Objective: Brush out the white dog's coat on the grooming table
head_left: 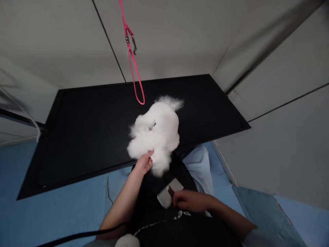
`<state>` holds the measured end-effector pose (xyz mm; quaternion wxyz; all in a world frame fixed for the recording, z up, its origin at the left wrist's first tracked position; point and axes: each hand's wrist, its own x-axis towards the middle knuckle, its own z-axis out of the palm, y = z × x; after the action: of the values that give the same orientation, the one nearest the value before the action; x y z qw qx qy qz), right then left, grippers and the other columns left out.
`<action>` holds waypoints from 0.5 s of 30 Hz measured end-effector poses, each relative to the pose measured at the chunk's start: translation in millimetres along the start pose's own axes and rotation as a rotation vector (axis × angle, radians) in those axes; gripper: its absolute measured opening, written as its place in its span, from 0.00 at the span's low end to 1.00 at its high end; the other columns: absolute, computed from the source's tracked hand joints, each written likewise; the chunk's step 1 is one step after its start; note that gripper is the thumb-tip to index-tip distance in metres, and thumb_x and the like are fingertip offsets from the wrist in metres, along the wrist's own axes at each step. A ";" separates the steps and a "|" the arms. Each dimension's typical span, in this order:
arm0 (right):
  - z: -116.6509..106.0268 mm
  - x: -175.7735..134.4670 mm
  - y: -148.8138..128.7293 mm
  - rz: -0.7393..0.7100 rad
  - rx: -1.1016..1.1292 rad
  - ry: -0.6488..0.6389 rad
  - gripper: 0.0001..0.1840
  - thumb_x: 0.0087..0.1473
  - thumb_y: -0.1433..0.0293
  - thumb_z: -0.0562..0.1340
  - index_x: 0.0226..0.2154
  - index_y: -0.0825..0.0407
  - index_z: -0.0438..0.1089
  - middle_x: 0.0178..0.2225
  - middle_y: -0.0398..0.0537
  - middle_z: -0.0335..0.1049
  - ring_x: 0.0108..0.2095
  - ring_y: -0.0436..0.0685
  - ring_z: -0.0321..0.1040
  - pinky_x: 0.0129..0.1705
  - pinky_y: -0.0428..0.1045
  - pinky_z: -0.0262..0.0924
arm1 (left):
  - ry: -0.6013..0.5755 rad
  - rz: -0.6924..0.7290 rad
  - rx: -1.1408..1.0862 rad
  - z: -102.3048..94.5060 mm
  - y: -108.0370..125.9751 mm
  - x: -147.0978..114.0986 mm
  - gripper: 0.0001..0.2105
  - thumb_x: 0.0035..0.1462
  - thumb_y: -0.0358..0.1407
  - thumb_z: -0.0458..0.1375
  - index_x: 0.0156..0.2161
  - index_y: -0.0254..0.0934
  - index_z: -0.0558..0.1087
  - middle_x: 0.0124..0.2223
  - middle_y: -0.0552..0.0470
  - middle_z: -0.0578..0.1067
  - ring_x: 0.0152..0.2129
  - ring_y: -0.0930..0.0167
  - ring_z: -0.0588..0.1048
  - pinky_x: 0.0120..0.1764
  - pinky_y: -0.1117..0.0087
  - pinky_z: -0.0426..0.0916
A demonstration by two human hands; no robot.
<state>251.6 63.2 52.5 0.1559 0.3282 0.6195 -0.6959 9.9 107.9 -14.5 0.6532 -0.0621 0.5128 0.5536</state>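
A fluffy white dog (164,123) is at the near edge of the black grooming table (87,120), with a wispy tuft of fur at its far end and some fur hanging over the edge. My left hand (145,162) grips the fur on the near side, thumb on top and fingers curled underneath. Closer to my body, my right hand (189,201) is wrapped round the brown handle of a slicker brush (165,196). The brush's broad pale head is apart from the dog, in front of my black apron (156,223).
A pink grooming loop (138,90) with a metal clip hangs above the table, left of the dog. A black cord (79,236) crosses at the lower left, near a rounded white object (128,241). Grey walls (180,41) stand behind and to the right.
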 end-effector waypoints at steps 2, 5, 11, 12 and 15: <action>-5.4 -7.0 -7.4 -0.081 -0.033 -0.044 0.11 0.50 0.78 0.58 0.36 0.53 0.70 0.30 0.40 0.69 0.30 0.47 0.66 0.33 0.42 0.59 | -0.046 -0.003 0.009 1.3 1.6 0.9 0.08 0.51 0.23 0.61 0.37 0.34 0.74 0.32 0.50 0.81 0.29 0.71 0.79 0.39 0.74 0.74; -17.5 15.3 -30.6 -0.109 0.084 0.121 0.17 0.56 0.75 0.55 0.47 0.51 0.69 0.34 0.42 0.71 0.23 0.44 0.63 0.25 0.40 0.57 | -0.167 -0.160 0.154 0.4 8.5 0.0 0.06 0.52 0.26 0.59 0.36 0.32 0.76 0.27 0.49 0.79 0.26 0.69 0.79 0.33 0.72 0.75; -2.7 37.7 -15.2 -0.012 0.178 0.260 0.20 0.55 0.76 0.54 0.50 0.52 0.69 0.33 0.44 0.72 0.20 0.43 0.62 0.21 0.39 0.55 | -0.150 -0.140 0.209 -2.0 9.7 -1.1 0.07 0.54 0.31 0.60 0.38 0.30 0.77 0.33 0.43 0.81 0.32 0.64 0.80 0.36 0.67 0.75; 0.0 28.7 -7.1 0.012 0.188 0.205 0.20 0.54 0.77 0.54 0.48 0.53 0.70 0.31 0.42 0.72 0.20 0.43 0.62 0.22 0.39 0.55 | -0.154 -0.126 0.203 -1.7 7.1 -0.5 0.08 0.53 0.31 0.62 0.38 0.31 0.77 0.34 0.43 0.81 0.34 0.63 0.80 0.38 0.67 0.75; -4.8 4.4 -0.8 -0.004 0.156 -0.048 0.18 0.50 0.78 0.58 0.43 0.53 0.74 0.25 0.38 0.70 0.20 0.43 0.60 0.23 0.38 0.55 | -0.185 -0.144 0.200 -1.7 0.3 1.7 0.08 0.50 0.32 0.64 0.37 0.31 0.77 0.34 0.43 0.81 0.37 0.62 0.80 0.42 0.65 0.73</action>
<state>249.1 68.9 50.1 0.1431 0.3214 0.5600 -0.7501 8.4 108.0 -16.4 0.7386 0.0180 0.4972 0.4549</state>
